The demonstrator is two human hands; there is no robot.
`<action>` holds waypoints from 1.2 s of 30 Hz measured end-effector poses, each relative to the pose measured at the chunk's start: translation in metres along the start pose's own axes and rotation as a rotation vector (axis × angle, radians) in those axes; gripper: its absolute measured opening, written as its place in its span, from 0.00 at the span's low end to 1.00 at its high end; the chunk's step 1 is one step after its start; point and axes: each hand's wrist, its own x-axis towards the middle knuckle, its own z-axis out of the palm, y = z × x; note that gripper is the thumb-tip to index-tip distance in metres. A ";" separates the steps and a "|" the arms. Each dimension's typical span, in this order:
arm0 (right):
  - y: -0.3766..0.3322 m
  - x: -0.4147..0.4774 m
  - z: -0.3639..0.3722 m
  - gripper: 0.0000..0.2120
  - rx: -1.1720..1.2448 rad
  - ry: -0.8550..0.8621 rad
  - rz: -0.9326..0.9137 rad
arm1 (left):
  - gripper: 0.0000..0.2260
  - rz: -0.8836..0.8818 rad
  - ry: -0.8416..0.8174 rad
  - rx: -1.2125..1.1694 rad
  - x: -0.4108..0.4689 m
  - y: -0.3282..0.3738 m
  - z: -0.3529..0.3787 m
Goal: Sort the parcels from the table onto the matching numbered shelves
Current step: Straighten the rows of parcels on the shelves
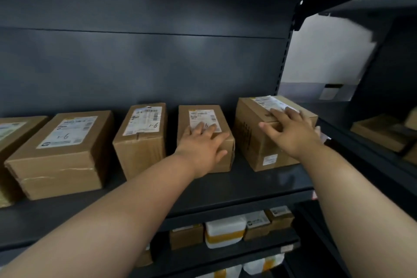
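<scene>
Right box (pixel 255 142): the tallest carton and the last in the row, standing at the right end of the shelf (pixel 248 185) with a printed label on top.
Right hand (pixel 291 131): lies flat on that box's top at the near edge, fingers straight and spread over the label, thumb stretched out to the left; it grips nothing.
Middle box (pixel 225 124): just left of the right box with a narrow gap between them, white label on top.
Left hand (pixel 203 142): rests on the middle box's top and near edge, fingers apart and reaching onto the label, not curled round anything.
Third box (pixel 140 149): left of the middle box and turned a little; its label bears a handwritten "9-1", seen upside down.
Wide box (pixel 58 165): further left, same handwritten mark on its label.
Edge box (pixel 13 133): cut off by the left border.
Back panel (pixel 135 63): dark metal behind the row.
Lower shelves: a white parcel (pixel 224 230) banded in yellow, between brown cartons (pixel 186 236).
Side rack: to the right, another carton (pixel 379 133) on a dark shelf, blurred.
Wall (pixel 327 52): pale, seen between the two racks.
</scene>
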 end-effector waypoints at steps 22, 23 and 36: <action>-0.008 0.030 0.019 0.34 0.004 0.071 -0.036 | 0.22 -0.115 0.049 0.070 0.017 0.025 0.008; -0.007 0.029 0.018 0.34 0.004 0.075 -0.041 | 0.22 -0.114 0.049 0.069 0.016 0.026 0.008; -0.033 -0.035 0.047 0.31 0.047 0.355 -0.558 | 0.26 -0.122 0.208 0.090 -0.045 0.035 -0.009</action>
